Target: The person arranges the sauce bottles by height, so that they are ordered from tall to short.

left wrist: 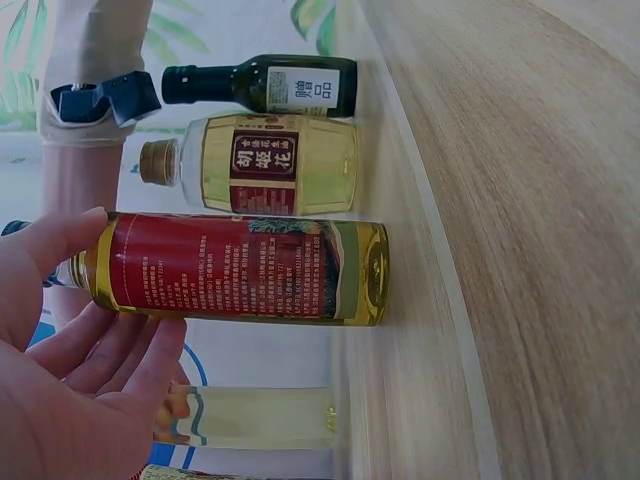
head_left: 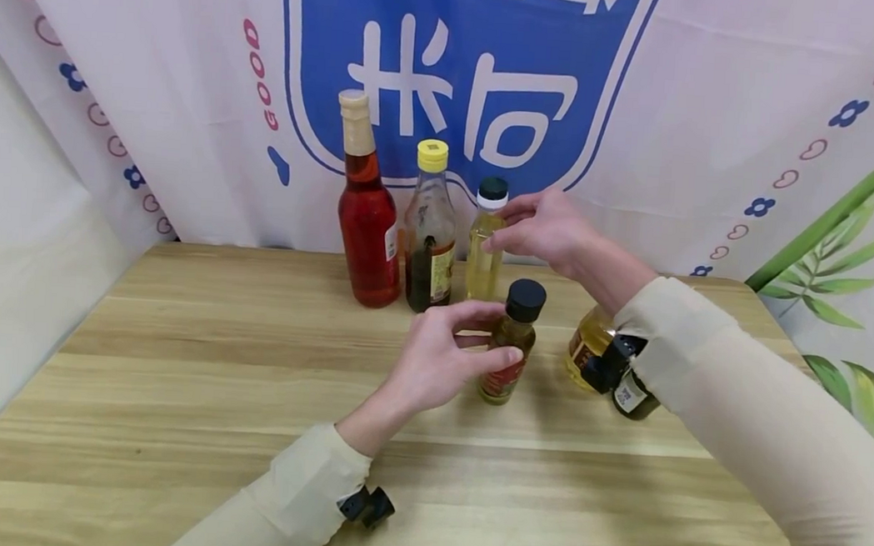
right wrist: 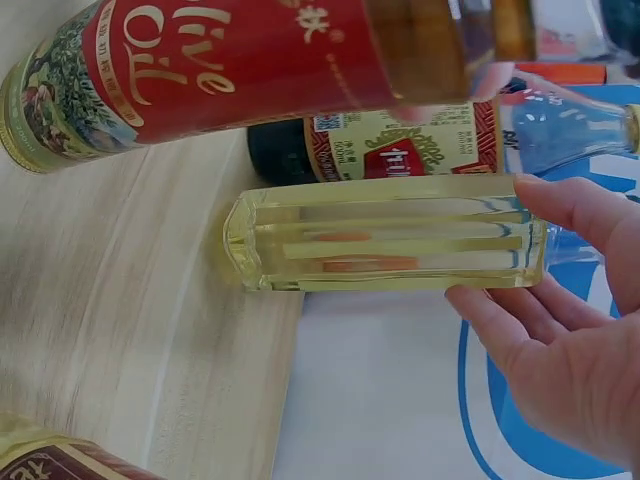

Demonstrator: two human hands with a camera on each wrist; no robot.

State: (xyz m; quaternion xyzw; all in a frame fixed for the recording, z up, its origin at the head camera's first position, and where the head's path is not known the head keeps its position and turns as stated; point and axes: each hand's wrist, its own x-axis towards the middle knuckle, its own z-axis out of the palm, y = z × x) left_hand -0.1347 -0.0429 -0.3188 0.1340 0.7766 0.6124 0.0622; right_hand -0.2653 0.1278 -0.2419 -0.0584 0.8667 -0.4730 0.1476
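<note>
My left hand (head_left: 440, 352) grips the upper part of an olive oil bottle (head_left: 502, 373) with a black cap and red label; thumb and fingers sit on opposite sides. The bottle (left wrist: 240, 270) is nearly upright. Farther back, my right hand (head_left: 541, 229) holds a clear bottle of pale yellow oil (head_left: 484, 263), dark green cap on top. In the right wrist view, the thumb lies on one side of this pale oil bottle (right wrist: 390, 235) and the fingers on the other. Left of it stands a soy-sauce-like bottle (head_left: 430, 256) with a yellow cap and dark liquid.
A tall red bottle (head_left: 367, 235) ends the back row on the left. Beneath my right forearm stand a peanut-oil-style bottle (left wrist: 270, 165) with a cork-coloured cap and a small dark green bottle (left wrist: 300, 88). A printed curtain (head_left: 662, 153) hangs behind the wooden table (head_left: 212, 393).
</note>
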